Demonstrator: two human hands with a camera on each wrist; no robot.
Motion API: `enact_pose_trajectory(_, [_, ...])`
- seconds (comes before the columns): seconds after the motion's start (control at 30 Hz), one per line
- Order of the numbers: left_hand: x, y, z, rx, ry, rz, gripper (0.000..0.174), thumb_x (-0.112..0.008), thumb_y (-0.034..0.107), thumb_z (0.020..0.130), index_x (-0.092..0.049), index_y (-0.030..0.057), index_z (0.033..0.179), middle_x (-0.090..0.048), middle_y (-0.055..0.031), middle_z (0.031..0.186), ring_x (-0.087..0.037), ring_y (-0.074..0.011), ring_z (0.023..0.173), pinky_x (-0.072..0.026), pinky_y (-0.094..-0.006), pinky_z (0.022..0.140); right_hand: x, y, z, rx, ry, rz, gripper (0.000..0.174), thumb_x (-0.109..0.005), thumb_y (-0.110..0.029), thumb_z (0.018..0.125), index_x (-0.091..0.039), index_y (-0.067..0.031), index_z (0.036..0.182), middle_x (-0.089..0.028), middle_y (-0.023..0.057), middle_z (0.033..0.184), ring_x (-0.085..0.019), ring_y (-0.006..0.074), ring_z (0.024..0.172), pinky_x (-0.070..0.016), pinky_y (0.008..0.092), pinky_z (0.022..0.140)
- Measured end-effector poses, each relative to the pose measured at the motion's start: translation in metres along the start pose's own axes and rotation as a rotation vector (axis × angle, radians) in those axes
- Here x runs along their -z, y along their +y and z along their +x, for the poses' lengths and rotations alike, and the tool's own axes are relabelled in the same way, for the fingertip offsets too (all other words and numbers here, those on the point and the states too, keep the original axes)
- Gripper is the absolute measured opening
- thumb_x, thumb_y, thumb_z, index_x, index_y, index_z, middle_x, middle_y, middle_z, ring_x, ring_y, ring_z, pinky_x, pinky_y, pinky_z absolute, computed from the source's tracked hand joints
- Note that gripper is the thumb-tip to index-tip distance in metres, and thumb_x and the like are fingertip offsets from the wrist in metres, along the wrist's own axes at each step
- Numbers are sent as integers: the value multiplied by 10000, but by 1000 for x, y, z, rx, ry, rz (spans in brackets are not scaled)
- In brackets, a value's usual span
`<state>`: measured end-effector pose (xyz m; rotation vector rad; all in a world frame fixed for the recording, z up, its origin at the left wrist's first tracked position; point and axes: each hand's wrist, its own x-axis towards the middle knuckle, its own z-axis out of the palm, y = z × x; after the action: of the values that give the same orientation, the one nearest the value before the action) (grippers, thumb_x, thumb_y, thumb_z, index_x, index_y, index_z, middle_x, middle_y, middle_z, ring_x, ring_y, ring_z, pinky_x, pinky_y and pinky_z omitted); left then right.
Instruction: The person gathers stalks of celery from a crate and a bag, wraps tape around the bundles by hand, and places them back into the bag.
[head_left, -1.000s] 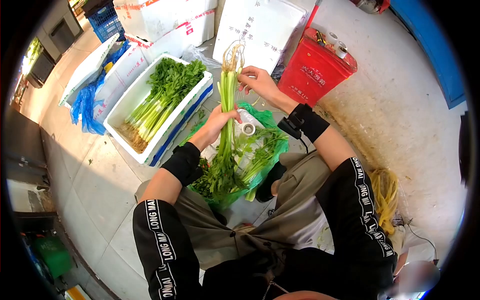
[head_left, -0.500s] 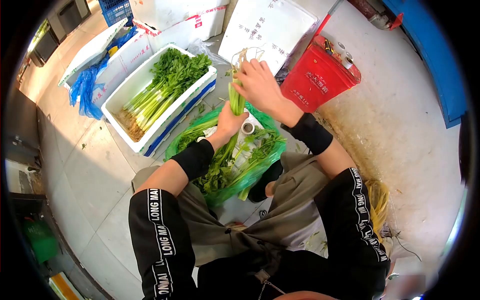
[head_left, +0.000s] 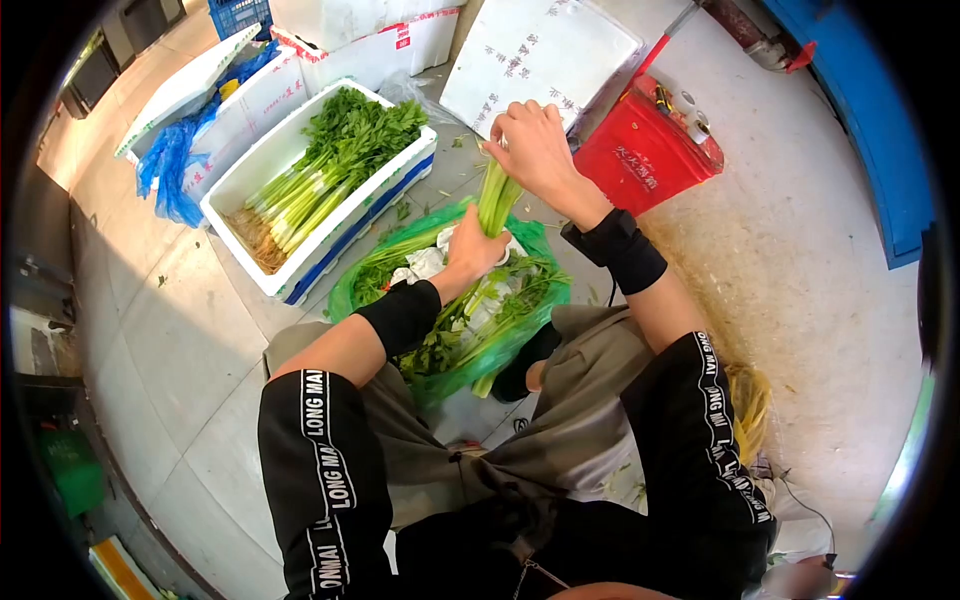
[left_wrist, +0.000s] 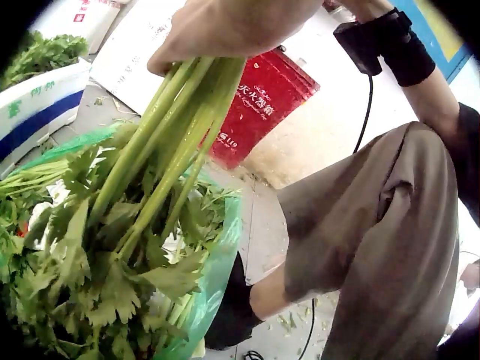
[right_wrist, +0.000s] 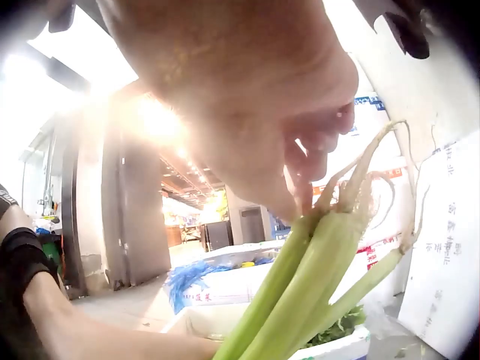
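My left hand point(head_left: 472, 248) grips a bunch of celery point(head_left: 496, 202) round its stalks, root end up. The leafy ends point(left_wrist: 112, 285) hang over an open green plastic bag point(head_left: 455, 383), which holds more celery. At the top of the bunch, my right hand point(head_left: 535, 150) pinches the root end, its fingers bent beside the thin stringy roots point(right_wrist: 364, 180). In the right wrist view the pale stalk bases point(right_wrist: 315, 262) show right under the fingertips. More celery point(head_left: 330, 165) lies in a white foam box point(head_left: 365, 222) to the left of the bag.
Beyond the bag, a white foam lid point(head_left: 545, 60) leans, with a red box point(head_left: 640, 150) to its right. Blue plastic point(head_left: 175, 165) hangs from another foam box behind the celery box. Yellow plastic point(head_left: 748, 405) lies by the wall at right.
My right hand has come up over the root end, from beside the bunch earlier. The left hand and the celery have shifted slightly right, and the bunch now tilts more to the right.
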<state>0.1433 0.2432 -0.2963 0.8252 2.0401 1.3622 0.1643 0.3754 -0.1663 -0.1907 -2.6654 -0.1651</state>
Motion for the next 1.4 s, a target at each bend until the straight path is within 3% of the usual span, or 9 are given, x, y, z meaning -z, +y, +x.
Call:
enact_pose_trajectory(0.13, [4,0,6,-4,-33,98,417,-737,195,778,-498,9,1066,-662,-199,948,-682,-301,854,-509,-392,740,-3,3,-6,79,51,-206,207,-738,-291,794,-678,-93,789,-563,65,912,-512,245,960,-357,382,833])
enact_pose_trajectory(0.4, [9,5,12,-56,-193,-373,350,-698,128,797,-545,14,1090,-626,-82,874,-622,-201,761,-483,-331,754,12,1,-1,59,-135,-342,251,-652,-248,837,-698,-59,995,-579,89,962,-508,244,993,-364,394,859])
enact_pose_trajectory(0.47, [19,16,13,9,-241,-428,287,-678,113,813,-535,32,1049,-577,-48,823,-569,-166,717,-459,-316,708,10,7,0,105,233,-109,371,-656,-268,837,-639,-45,1134,-559,125,1034,-506,280,1031,-369,419,906])
enact_pose_trajectory(0.6, [49,16,29,26,-477,-668,149,-611,99,857,-492,71,943,-488,-7,709,-482,-124,619,-418,-303,620,9,8,-6,-135,537,321,498,-669,-351,883,-562,-14,1235,-536,161,1130,-525,277,1040,-407,428,887])
enact_pose_trajectory(0.7, [56,24,29,25,-503,-748,102,-569,91,886,-477,81,930,-446,-1,667,-458,-115,596,-414,-300,604,-8,2,-18,-845,-27,1027,600,-707,-454,892,-546,59,1159,-559,179,1165,-587,184,1046,-518,366,828])
enact_pose_trajectory(0.8, [52,26,26,29,-534,-766,95,-567,98,897,-479,80,927,-433,7,666,-443,-109,582,-415,-299,599,-14,-1,-28,-578,-361,1483,560,-713,-426,894,-554,40,1160,-634,148,1070,-632,207,1035,-509,335,881])
enact_pose_trajectory(1.03, [53,27,20,88,-758,-860,88,-527,132,898,-476,68,930,-439,-1,710,-429,-115,577,-427,-305,612,-16,-16,-25,-635,-216,1653,431,-744,-360,875,-583,-1,1051,-624,89,947,-622,147,900,-520,308,735])
enact_pose_trajectory(1.3, [44,44,14,34,-368,-626,185,-580,173,935,-499,29,1017,-545,-56,768,-562,-170,638,-515,-346,638,-20,-20,-23,-784,-122,1595,325,-731,-303,881,-593,-20,961,-639,94,852,-607,135,689,-497,284,585])
enact_pose_trajectory(1.4, [49,39,28,46,-422,-501,178,-600,161,938,-508,24,1005,-579,-72,791,-604,-191,665,-536,-355,641,-3,-27,-23,-748,-163,1523,299,-708,-304,899,-606,-24,925,-657,74,835,-606,127,655,-497,289,564])
